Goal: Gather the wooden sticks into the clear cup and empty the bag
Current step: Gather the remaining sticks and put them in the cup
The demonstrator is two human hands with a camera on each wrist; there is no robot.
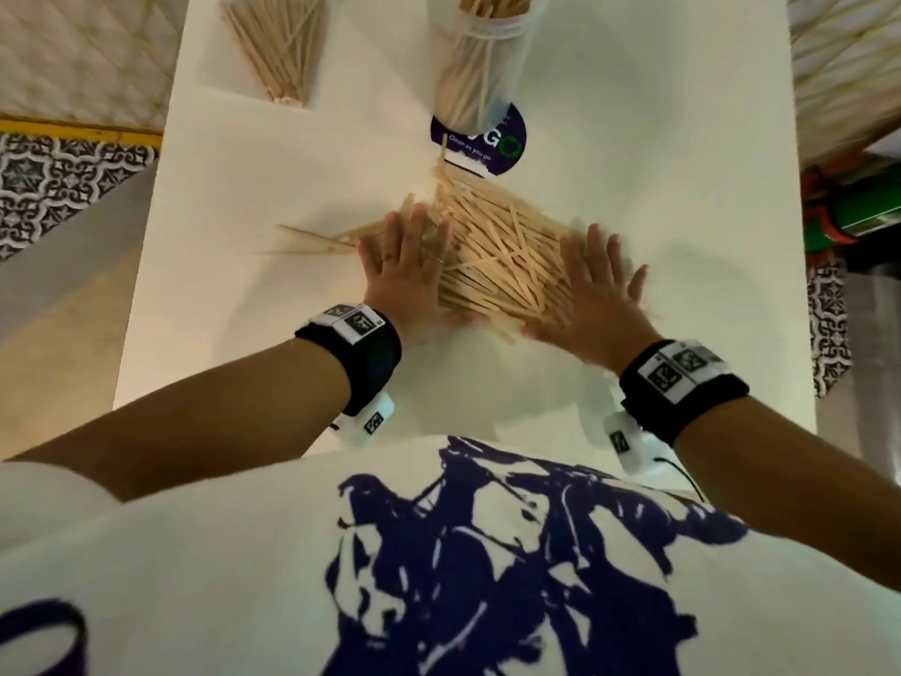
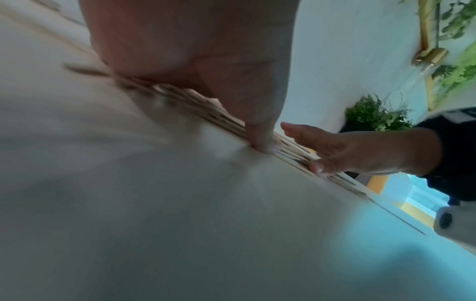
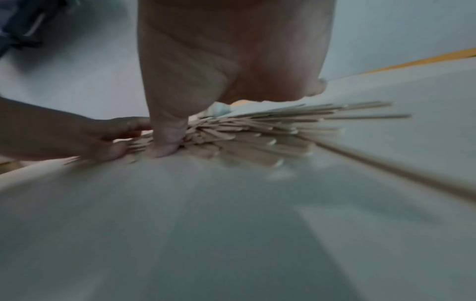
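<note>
A heap of flat wooden sticks (image 1: 497, 251) lies on the white table (image 1: 682, 212). My left hand (image 1: 404, 265) presses flat against the heap's left side, fingers straight. My right hand (image 1: 595, 290) presses flat on its right side, fingers spread. In the right wrist view the thumb (image 3: 165, 140) rests on the table at the edge of the sticks (image 3: 244, 132). The clear cup (image 1: 482, 56) stands behind the heap with several sticks in it. A clear bag (image 1: 273, 46) holding sticks lies at the back left.
A few stray sticks (image 1: 312, 239) lie left of the heap. A round purple sticker (image 1: 480, 139) is under the cup. The table's left edge borders a patterned floor (image 1: 58, 178); green and orange objects (image 1: 858, 212) stand past the right edge.
</note>
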